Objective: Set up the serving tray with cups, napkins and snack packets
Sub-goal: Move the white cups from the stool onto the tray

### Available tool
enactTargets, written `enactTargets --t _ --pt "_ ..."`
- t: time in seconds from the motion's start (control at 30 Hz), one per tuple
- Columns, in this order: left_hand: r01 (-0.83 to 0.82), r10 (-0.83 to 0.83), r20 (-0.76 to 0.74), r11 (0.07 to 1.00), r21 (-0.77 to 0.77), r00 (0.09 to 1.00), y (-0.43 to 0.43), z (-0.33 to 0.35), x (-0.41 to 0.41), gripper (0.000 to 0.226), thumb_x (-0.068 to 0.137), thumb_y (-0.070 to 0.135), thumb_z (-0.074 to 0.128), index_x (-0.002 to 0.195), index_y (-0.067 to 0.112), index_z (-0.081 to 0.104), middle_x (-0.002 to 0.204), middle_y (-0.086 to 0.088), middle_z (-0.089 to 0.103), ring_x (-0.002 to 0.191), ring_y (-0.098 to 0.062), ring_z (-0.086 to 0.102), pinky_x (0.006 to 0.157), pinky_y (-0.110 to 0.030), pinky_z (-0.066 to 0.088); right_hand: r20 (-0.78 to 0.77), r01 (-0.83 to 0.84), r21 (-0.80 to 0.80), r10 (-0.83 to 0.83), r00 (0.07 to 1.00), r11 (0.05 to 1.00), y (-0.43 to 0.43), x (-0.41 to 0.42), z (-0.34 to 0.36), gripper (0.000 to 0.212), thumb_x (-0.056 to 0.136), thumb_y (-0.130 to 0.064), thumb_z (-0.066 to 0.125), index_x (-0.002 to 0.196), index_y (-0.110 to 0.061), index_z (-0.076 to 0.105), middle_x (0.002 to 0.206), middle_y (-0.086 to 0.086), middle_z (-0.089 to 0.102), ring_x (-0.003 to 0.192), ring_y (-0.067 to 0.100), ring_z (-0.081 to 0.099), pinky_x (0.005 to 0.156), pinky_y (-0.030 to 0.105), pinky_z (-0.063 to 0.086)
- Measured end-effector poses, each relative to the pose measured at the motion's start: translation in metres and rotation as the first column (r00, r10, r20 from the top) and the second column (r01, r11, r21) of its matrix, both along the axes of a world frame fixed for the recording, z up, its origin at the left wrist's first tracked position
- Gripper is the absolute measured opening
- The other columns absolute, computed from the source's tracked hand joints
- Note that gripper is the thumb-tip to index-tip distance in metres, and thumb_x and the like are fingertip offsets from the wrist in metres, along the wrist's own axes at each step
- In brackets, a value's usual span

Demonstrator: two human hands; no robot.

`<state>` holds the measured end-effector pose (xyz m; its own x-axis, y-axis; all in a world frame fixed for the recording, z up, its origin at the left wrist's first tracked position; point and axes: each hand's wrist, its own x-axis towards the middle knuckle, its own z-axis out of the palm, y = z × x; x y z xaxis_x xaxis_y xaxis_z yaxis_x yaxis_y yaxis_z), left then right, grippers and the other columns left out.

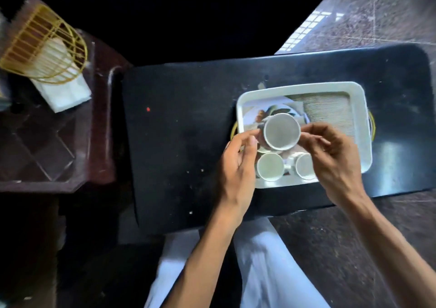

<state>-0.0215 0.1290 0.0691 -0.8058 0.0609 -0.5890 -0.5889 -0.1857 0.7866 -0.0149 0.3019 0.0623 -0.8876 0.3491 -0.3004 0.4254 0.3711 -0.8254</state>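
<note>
While both hands are over the tray, they hold one cup (282, 131) between them. The left hand (237, 166) grips the cup's left side with curled thumb and fingers, and the right hand (330, 159) pinches the right side with its fingertips. The cup shows its round grey face with a pale rim to the camera; I cannot tell if it touches anything below.

Just below it in the view, near the front edge of the tray (299, 87), stand two more cups (270, 167) side by side, the right one partly hidden by the right hand. Behind the held cup lies something flat with a coloured print (263, 114); whether it is a plate or a packet is not clear. The right half of the tray floor is a bare ribbed surface (330, 114).

The tray is white and sits on the right part of a black table (184, 130). Well apart, on a brown side table (94, 130) at the left, a yellow wire basket (42, 40) lies tilted, with white napkins (63, 95) under and inside it.
</note>
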Motion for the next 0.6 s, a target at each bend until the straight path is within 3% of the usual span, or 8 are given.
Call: enactTargets --t 0.2,0.33,0.43,0.6 --pt "-0.008 0.010 0.056 0.999 -0.042 0.998 0.040 -0.008 -0.018 0.027 0.108 0.019 0.046 0.119 0.005 0.065 0.118 -0.014 0.070 0.106 -0.020 0.069 0.091 -0.023 0.058 0.000 0.116 0.019 -0.116 0.993 0.993 0.075 -0.004 -0.029 0.019 0.094 -0.013 0.068 0.089 -0.031 0.069 0.091 -0.007 0.073 0.090 0.017 0.068 0.092 0.042 0.057" --pt "-0.077 0.083 0.083 0.995 -0.065 0.993 0.041 -0.014 -0.021 0.032 0.108 0.022 0.044 0.126 0.004 0.063 0.119 -0.015 0.071 0.108 -0.022 0.070 0.095 -0.026 0.058 0.050 0.107 0.000 -0.107 0.993 0.994 0.101 -0.007 -0.052 0.013 0.094 -0.007 0.067 0.097 -0.019 0.068 0.096 0.004 0.072 0.098 0.033 0.070 0.093 0.043 0.057" --pt "-0.117 0.125 0.102 0.990 -0.081 0.987 0.042 -0.019 -0.017 0.033 0.109 0.024 0.044 0.128 0.004 0.063 0.120 -0.014 0.071 0.118 -0.027 0.069 0.100 -0.029 0.057 0.097 0.073 -0.017 -0.071 0.993 0.997 0.107 -0.007 -0.068 0.011 0.095 -0.005 0.065 0.099 -0.015 0.068 0.095 0.003 0.071 0.097 0.030 0.069 0.090 0.039 0.057" --pt "-0.142 0.151 0.099 0.985 -0.094 0.984 0.045 -0.024 -0.007 0.031 0.108 0.026 0.047 0.124 0.008 0.065 0.113 -0.009 0.073 0.114 -0.023 0.072 0.100 -0.029 0.057 0.167 0.038 -0.018 -0.034 0.985 0.999 0.107 -0.003 -0.086 0.009 0.095 -0.004 0.065 0.101 -0.008 0.069 0.098 0.008 0.072 0.095 0.027 0.068 0.089 0.041 0.056"
